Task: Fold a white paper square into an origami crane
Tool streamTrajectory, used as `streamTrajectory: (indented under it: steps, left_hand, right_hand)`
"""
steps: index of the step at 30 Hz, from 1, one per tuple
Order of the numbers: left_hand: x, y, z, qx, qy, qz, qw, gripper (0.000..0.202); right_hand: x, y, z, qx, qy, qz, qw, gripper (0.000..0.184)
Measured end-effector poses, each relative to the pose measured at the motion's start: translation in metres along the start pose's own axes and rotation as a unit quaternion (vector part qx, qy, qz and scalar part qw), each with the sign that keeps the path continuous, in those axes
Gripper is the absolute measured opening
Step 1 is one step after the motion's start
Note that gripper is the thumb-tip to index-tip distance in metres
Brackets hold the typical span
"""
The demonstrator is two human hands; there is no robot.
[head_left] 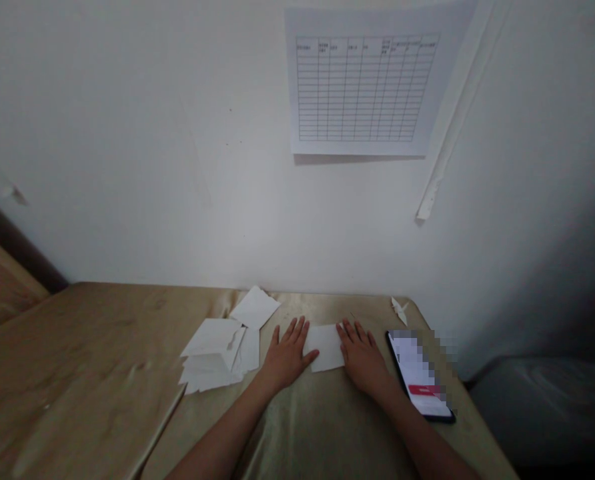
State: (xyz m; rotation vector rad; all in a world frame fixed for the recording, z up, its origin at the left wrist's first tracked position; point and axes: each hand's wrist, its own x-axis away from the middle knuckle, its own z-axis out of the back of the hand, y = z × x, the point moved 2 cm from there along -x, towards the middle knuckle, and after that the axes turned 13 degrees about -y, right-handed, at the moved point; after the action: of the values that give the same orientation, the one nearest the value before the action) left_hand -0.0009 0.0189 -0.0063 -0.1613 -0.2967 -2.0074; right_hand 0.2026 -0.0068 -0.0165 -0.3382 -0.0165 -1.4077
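A small white sheet of paper [324, 348] lies on the cloth-covered table between my two hands. My left hand [288, 350] rests flat at its left edge, fingers stretched out and thumb touching the sheet. At the right edge lies my right hand [361, 352], its fingers extended and slightly apart, with the fingertips near the sheet's upper right corner. Left of my left hand sits a loose, overlapping pile of white paper pieces [212, 340], some with torn edges. One more white piece [255, 307] lies at the pile's top right.
A phone [417, 373] with a lit screen, partly blurred out, lies right of my right hand. Paper scraps [399, 311] are near the table's back right corner. A printed table sheet [362, 87] hangs on the white wall behind. The shiny tan tablecloth [102, 360] has folds.
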Motion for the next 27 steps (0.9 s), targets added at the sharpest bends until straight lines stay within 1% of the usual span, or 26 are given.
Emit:
streamTrajectory:
  steps: [3, 5, 7, 10, 12, 14, 16, 17, 18, 21, 22, 24, 26, 27]
  left_hand:
    - [-0.002, -0.004, 0.001, 0.003, -0.002, 0.01, 1.0, 0.07]
    - [-0.003, -0.004, 0.002, 0.011, 0.006, -0.003, 1.0, 0.069]
    - [-0.003, -0.003, 0.005, 0.022, 0.01, -0.047, 0.999, 0.066]
    - [0.0, -0.002, 0.009, 0.045, 0.003, -0.115, 0.992, 0.06]
    - [0.003, -0.001, 0.011, 0.059, 0.003, -0.13, 0.99, 0.067]
    - [0.006, 0.0, 0.012, 0.066, 0.004, -0.132, 0.989, 0.08]
    - [0.007, 0.002, 0.013, 0.063, 0.004, -0.132, 0.989, 0.087]
    - [0.008, 0.003, 0.014, 0.06, 0.004, -0.132, 0.989, 0.085]
    - [0.008, 0.003, 0.014, 0.059, 0.005, -0.133, 0.989, 0.078]
    - [0.006, 0.001, 0.014, 0.064, 0.008, -0.133, 0.989, 0.04]
    - [0.005, 0.0, 0.014, 0.069, 0.01, -0.134, 0.989, 0.031]
    - [0.003, -0.003, 0.015, 0.078, 0.014, -0.132, 0.988, 0.025]
    - [0.002, -0.006, 0.016, 0.086, 0.019, -0.126, 0.988, 0.026]
    - [0.001, -0.006, 0.017, 0.09, 0.02, -0.123, 0.988, 0.026]
  right_hand:
    - [-0.002, 0.005, 0.001, -0.002, -0.005, 0.007, 1.0, 0.059]
    - [-0.003, 0.008, 0.004, -0.007, 0.002, 0.023, 1.0, 0.061]
    - [-0.004, 0.01, 0.007, -0.021, 0.009, 0.058, 0.998, 0.062]
    - [-0.003, 0.011, 0.014, -0.061, 0.003, 0.124, 0.99, 0.058]
    - [0.0, 0.011, 0.018, -0.089, -0.003, 0.134, 0.987, 0.054]
    - [0.003, 0.01, 0.022, -0.106, -0.01, 0.133, 0.985, 0.05]
    - [0.006, 0.009, 0.026, -0.118, -0.022, 0.132, 0.984, 0.046]
    - [0.007, 0.009, 0.027, -0.122, -0.03, 0.133, 0.983, 0.047]
    - [0.009, 0.009, 0.029, -0.125, -0.038, 0.136, 0.982, 0.05]
    - [0.012, 0.011, 0.033, -0.14, -0.056, 0.136, 0.979, 0.057]
    - [0.012, 0.012, 0.034, -0.15, -0.056, 0.132, 0.978, 0.056]
    - [0.011, 0.014, 0.034, -0.172, -0.048, 0.122, 0.976, 0.047]
    - [0.008, 0.015, 0.034, -0.19, -0.035, 0.118, 0.974, 0.031]
    - [0.007, 0.015, 0.035, -0.195, -0.025, 0.113, 0.974, 0.028]
